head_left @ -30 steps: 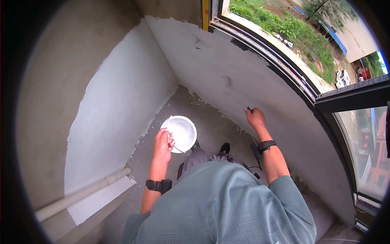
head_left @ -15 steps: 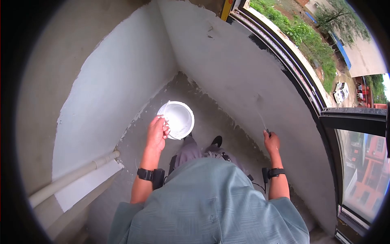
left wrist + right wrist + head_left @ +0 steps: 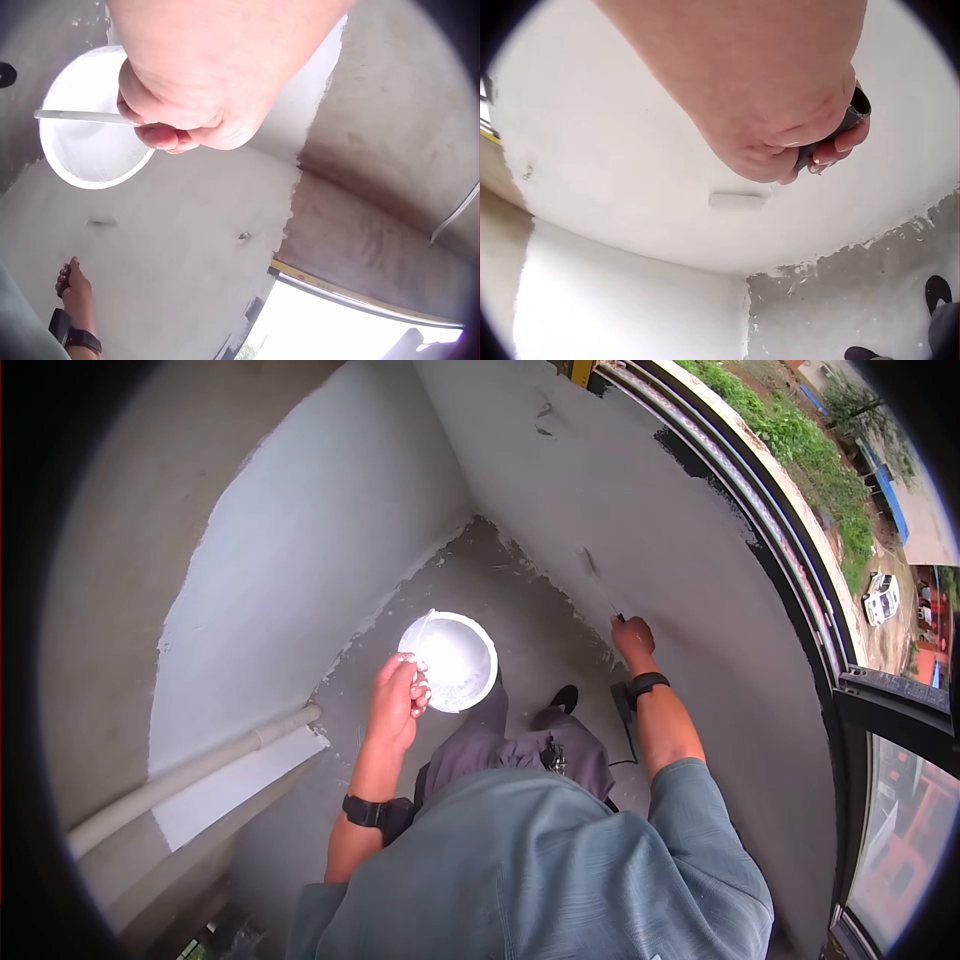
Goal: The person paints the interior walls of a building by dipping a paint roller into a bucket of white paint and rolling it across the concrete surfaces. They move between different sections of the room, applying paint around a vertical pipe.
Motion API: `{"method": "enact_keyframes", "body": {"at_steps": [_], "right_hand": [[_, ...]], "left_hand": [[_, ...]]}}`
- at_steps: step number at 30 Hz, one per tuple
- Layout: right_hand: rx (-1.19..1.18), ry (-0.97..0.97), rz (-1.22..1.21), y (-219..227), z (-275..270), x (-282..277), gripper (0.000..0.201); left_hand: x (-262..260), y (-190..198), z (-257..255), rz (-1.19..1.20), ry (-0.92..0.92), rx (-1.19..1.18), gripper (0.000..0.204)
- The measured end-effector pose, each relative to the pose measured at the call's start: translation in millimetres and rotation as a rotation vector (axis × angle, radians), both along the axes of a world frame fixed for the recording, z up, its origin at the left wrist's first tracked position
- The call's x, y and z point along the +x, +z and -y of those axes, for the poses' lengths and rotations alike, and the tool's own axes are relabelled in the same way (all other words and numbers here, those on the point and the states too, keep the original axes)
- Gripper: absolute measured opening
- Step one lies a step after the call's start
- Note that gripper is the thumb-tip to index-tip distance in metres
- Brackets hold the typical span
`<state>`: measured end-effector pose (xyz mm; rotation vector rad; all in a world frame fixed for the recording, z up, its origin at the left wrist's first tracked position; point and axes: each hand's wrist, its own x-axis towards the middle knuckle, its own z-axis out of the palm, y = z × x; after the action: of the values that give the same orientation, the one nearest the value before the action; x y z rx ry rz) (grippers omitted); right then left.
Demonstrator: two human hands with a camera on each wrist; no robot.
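Head view: left hand [image 3: 398, 700] grips the pail [image 3: 455, 660] handle, right hand [image 3: 633, 638] clenches the roller [image 3: 588, 563] grip; a tilted pail could spill paint on the floor.

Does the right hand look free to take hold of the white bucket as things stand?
Probably not: the right hand grips a roller handle held toward the wall, apart from the white bucket, whose handle the left hand already holds.

shirt [image 3: 560, 860]: grey-green, short-sleeved, fine woven texture | trousers [image 3: 500, 745]: grey | shoe [image 3: 565, 698]: black | both wrists: black strap with small black unit; right unit [image 3: 622, 702] trails thin black cable
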<state>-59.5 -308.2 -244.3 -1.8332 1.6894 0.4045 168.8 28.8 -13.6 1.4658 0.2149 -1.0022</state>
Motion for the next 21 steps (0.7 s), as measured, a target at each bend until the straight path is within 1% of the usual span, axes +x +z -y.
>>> {"method": "enact_keyframes", "body": {"at_steps": [2, 4, 6, 8, 10, 13, 15, 18, 21], "right_hand": [[0.022, -0.023, 0.004, -15.4, 2.4, 10.6, 0.057], [0.016, -0.043, -0.013, -12.1, 0.4, 18.5, 0.057], [0.011, -0.050, -0.026, -4.3, -1.4, 8.0, 0.057], [-0.017, -0.047, -0.048, 6.4, 0.9, -12.9, 0.057], [-0.052, -0.020, -0.082, 18.6, -3.7, -47.1, 0.057], [-0.091, -0.014, -0.096, 43.6, -15.5, -94.1, 0.059], [-0.090, -0.018, -0.116, 60.7, -22.9, -116.0, 0.060], [-0.099, 0.010, -0.121, 56.6, -27.0, -128.8, 0.061], [-0.010, 0.014, -0.140, 31.8, -16.5, -101.4, 0.057]], "left_hand": [[0.2, 1.0, -0.6, 0.010, 0.002, 0.019, 0.012], [1.4, 3.0, -0.6, 0.013, -0.002, 0.037, 0.012], [3.8, 1.9, 1.2, 0.008, -0.011, 0.026, 0.012], [6.9, -2.4, 6.9, 0.001, -0.034, 0.010, 0.012], [9.4, -7.7, 10.7, -0.009, -0.056, 0.005, 0.012], [12.0, -15.5, 16.3, -0.046, -0.061, -0.023, 0.011], [11.5, -15.8, 18.6, -0.058, -0.047, -0.052, 0.012], [13.1, -12.2, 21.3, -0.066, -0.034, -0.057, 0.013], [12.9, -13.2, 19.4, -0.077, -0.035, -0.045, 0.013]]}}
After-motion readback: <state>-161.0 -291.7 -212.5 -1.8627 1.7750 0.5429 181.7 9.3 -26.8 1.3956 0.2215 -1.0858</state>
